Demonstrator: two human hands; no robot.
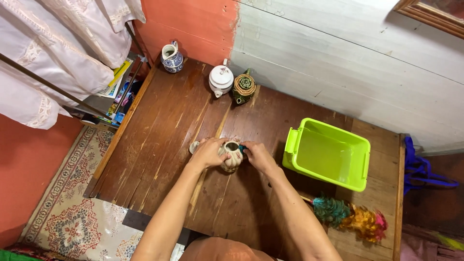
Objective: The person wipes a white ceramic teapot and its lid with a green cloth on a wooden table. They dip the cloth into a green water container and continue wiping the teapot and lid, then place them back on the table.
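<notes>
1. The wooden counter fills my view.
2. A lime green plastic bin sits open to my right.
3. A feather duster lies near the counter's front edge.
4. Mid-counter, a cream ceramic pot stands upright.
5. My left hand wraps its grip round the pot's side; my right hand pinches something teal against its rim.

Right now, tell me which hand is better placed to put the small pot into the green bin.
Probably the right hand. It grips the cream pot on the side facing the green bin, with bare wooden table between. The left hand sits on the far side.
</notes>
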